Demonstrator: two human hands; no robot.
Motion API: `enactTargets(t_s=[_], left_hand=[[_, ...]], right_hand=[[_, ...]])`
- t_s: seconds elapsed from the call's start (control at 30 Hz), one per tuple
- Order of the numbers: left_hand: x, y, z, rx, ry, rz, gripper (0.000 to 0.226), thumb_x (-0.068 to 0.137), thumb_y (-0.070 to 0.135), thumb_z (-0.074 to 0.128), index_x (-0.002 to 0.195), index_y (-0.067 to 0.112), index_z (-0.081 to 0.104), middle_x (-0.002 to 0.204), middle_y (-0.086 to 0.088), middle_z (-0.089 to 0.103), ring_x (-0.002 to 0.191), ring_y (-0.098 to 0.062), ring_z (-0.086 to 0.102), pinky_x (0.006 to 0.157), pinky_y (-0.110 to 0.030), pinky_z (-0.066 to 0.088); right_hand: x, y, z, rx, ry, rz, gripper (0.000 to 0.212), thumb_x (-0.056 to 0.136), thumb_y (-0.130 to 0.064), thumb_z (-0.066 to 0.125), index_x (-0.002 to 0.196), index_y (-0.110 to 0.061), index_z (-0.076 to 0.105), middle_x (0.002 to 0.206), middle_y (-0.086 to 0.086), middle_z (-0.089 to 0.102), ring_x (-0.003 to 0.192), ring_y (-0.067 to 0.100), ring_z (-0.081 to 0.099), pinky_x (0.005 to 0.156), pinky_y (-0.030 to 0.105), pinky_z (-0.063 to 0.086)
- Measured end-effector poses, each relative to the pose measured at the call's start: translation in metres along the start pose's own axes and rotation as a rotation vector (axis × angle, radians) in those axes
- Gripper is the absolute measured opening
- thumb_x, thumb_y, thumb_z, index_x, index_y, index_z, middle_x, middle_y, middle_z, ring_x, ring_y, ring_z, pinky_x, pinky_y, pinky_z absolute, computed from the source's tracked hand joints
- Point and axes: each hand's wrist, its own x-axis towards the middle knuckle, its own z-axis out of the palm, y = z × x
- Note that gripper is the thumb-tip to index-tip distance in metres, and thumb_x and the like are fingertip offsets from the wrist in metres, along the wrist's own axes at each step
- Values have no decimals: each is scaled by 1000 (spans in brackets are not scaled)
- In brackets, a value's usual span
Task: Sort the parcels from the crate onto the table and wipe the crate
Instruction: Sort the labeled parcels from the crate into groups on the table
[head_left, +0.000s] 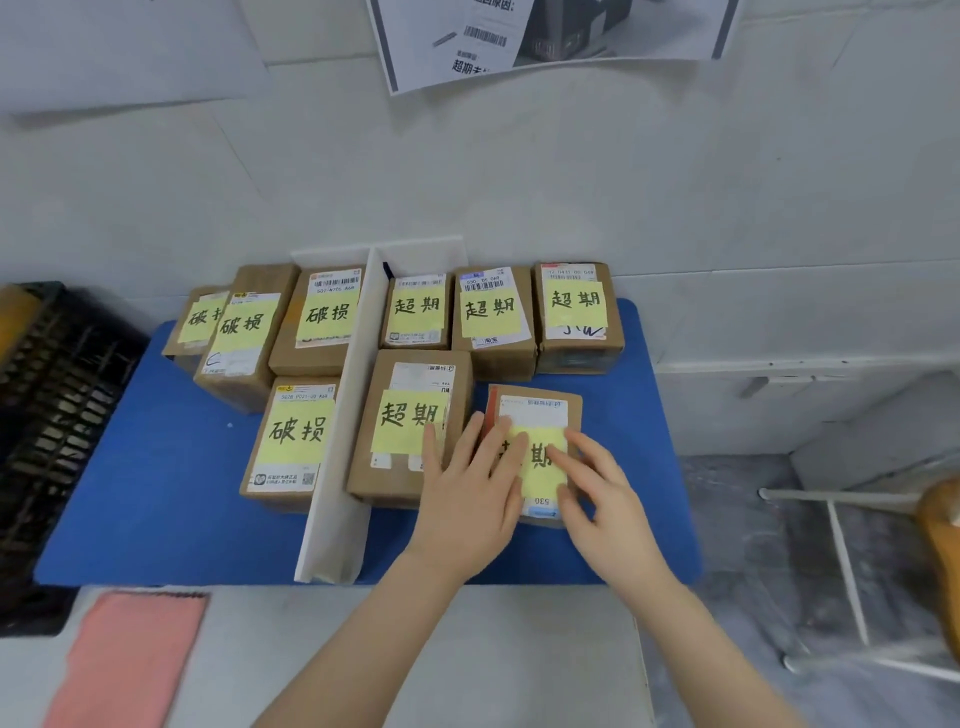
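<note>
Brown cardboard parcels with yellow handwritten notes lie on a blue mat (156, 499), split by a white divider (343, 415). Several sit left of the divider, such as the front one (293, 441); several sit right of it. The nearest right-hand parcel (540, 415) lies flat under both hands. My left hand (467, 488) rests on its left edge with straight fingers, also touching the neighbouring parcel (405, 426). My right hand (597, 488) presses its yellow note with extended fingers. The black crate (47, 395) stands at the far left.
A pink cloth (130, 660) lies on the white table surface (467, 649) at the front left. A printed sheet (545, 36) hangs on the tiled wall behind. White metal rack legs (847, 561) stand on the floor to the right.
</note>
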Motion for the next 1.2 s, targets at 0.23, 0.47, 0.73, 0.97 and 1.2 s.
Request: enactTargets(t_s=[0.23,0.47,0.73,0.97,1.2], left_hand=[[9,-12,-2,-84,-12,-224,46,97,40,30,140,32,43,150,-3,39,142,-39,25,107,-71,14],[29,-17,4,-93,69,-240,47,95,28,46,142,32,42,152,1,37,143,-29,28,109,-61,19],[38,-26,7,-156,-29,-228,62,90,68,22,147,44,19,161,10,1,147,-17,-9,110,-53,-15],[32,-26,4,-94,-74,-166,74,84,77,27,149,44,14,161,8,-5,146,-22,-15,106,-55,-23],[14,-30,-40,-329,0,-234,64,93,59,37,150,38,18,161,2,4,147,-20,-9,117,-51,-8]], right_hand=[[42,-11,-6,-56,-116,-5,47,97,-5,48,142,-19,45,151,-13,27,136,6,30,93,13,47],[57,-10,0,-77,-128,39,49,99,-6,45,146,-17,39,155,-13,22,131,-2,29,78,-6,37],[72,-17,3,-115,-91,47,50,100,-6,42,149,-16,33,158,-10,18,139,9,29,99,24,47],[75,-17,4,-112,-96,53,52,100,-7,42,150,-18,31,159,-13,16,135,9,35,90,22,52],[67,-57,4,-314,-26,-18,54,98,-4,43,149,-22,33,161,4,7,146,27,13,113,46,32]])
